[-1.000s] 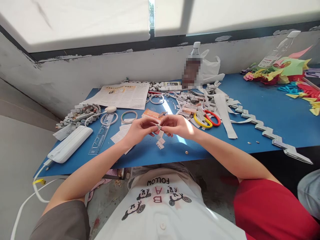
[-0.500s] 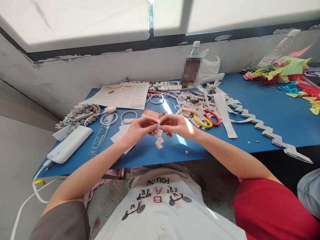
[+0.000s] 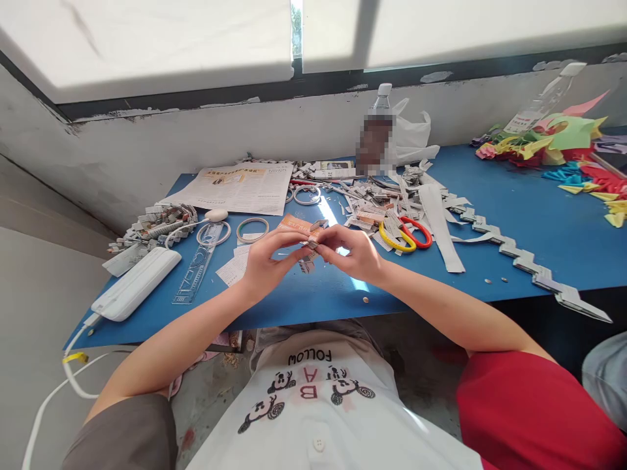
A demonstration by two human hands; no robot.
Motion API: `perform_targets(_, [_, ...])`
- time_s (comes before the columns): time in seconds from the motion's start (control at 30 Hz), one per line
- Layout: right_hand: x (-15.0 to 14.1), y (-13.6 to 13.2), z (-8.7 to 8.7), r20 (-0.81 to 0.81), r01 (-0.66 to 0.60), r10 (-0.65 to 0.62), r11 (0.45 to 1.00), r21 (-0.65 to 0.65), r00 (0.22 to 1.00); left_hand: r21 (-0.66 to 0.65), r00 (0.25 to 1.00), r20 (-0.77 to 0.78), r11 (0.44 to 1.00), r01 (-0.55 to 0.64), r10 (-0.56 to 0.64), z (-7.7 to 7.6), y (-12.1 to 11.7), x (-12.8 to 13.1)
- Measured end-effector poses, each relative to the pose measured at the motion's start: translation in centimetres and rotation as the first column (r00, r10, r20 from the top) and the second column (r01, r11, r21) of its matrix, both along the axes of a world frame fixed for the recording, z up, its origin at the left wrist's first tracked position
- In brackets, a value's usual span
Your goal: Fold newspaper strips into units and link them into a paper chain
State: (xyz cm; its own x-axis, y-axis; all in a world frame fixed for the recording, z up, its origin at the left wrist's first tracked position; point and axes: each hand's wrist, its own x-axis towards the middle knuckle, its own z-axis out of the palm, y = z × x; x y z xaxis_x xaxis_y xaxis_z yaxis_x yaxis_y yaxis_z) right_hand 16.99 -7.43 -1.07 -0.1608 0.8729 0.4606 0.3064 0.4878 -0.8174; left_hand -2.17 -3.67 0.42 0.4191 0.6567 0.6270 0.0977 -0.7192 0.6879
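Note:
Over the blue table (image 3: 294, 301), my left hand (image 3: 271, 262) and my right hand (image 3: 353, 253) meet at the fingertips. Between them they pinch a small chain of folded newspaper strips (image 3: 307, 264). Its lower end hangs below my fingers, and the upper part is partly hidden by them. Thumbs and forefingers of both hands are closed on the folded paper. Just behind my hands lies an orange printed paper (image 3: 294, 223). To the left of my left hand are small printed paper slips (image 3: 232, 266).
Scissors with yellow and red handles (image 3: 415, 235) rest by a pile of folded paper strips (image 3: 377, 196). A long zigzag paper chain (image 3: 526, 262) reaches the right edge. At left are a white power bank (image 3: 137, 284), a clear ruler (image 3: 196, 266) and tape rolls (image 3: 253, 230). A bottle (image 3: 376, 134) stands behind.
Both hands have turned the paper chain, so its hanging end sits higher and closer under my fingers. My hands remain in about the same place, pinching it.

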Motion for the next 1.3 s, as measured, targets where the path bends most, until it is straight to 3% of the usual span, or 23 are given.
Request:
perform_targets(0.07, [0.0,-0.22,-0.17,0.039,0.06,-0.064,0.995,0.079,0.997,0.15,0.999,-0.01,0.988,-0.046,0.048,0.09,-0.13,-0.08])
perform_targets(0.17, [-0.04,-0.58,-0.28,0.089,0.122,-0.139,0.977,0.173,0.986,0.238,0.998,-0.014,0.969,-0.063,0.069,0.02,-0.16,-0.22])
perform_targets(0.47, [-0.11,-0.98,-0.27,0.198,0.167,-0.213,0.96,0.224,0.957,0.283,1.0,-0.017,0.959,0.007,-0.002,-0.38,-0.25,-0.46])
perform_targets(0.67, [-0.07,-0.97,-0.42,0.191,0.169,-0.224,0.949,0.267,0.956,0.248,0.998,-0.021,0.967,0.057,-0.053,-0.55,-0.29,-0.64])
perform_targets(1.07, [0.12,-0.5,-0.46,0.268,0.119,-0.222,0.928,0.352,0.938,0.167,1.0,-0.017,0.986,-0.022,0.025,-0.03,-0.49,-0.14])
perform_targets(1.3, [-0.07,-0.44,-0.29,0.29,0.091,-0.225,0.907,0.412,0.93,-0.089,0.997,0.024,0.993,0.073,-0.071,0.2,-0.68,0.2])
